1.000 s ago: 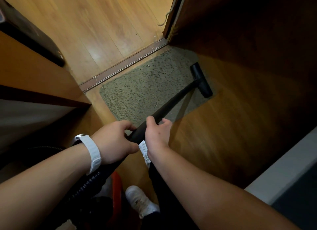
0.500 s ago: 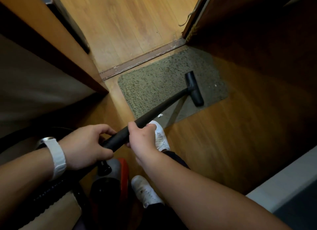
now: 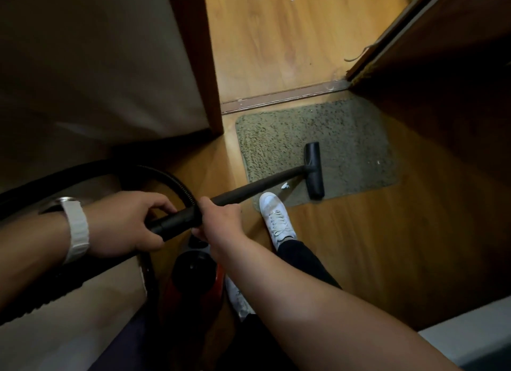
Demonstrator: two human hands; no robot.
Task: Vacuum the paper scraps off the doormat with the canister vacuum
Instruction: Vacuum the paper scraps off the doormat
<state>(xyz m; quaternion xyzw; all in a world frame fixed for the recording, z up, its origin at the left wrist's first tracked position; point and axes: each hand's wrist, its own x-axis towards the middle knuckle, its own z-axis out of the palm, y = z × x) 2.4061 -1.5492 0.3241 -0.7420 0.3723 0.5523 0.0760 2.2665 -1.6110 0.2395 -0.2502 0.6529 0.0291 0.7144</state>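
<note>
A grey-green doormat (image 3: 345, 138) lies on the wood floor in front of the door threshold. The black vacuum nozzle (image 3: 314, 170) rests on the mat's near middle, joined to the black wand (image 3: 249, 189). My left hand (image 3: 124, 224), with a white watch strap, grips the wand's lower end where the ribbed hose (image 3: 154, 174) joins. My right hand (image 3: 221, 218) grips the wand just ahead of it. A white paper scrap (image 3: 284, 186) lies at the mat's near edge beside the wand. A smaller scrap (image 3: 378, 162) sits near the mat's right side.
The black and red canister (image 3: 193, 271) stands on the floor below my hands. My white shoe (image 3: 276, 218) touches the mat's near edge. A wooden cabinet side (image 3: 193, 53) rises on the left, a dark wooden door (image 3: 442, 66) on the right. A metal threshold strip (image 3: 282, 95) crosses behind the mat.
The nozzle has slid from the mat's far right edge back toward its near middle. My view has shifted right and closer, and my foot has stepped up to the mat.
</note>
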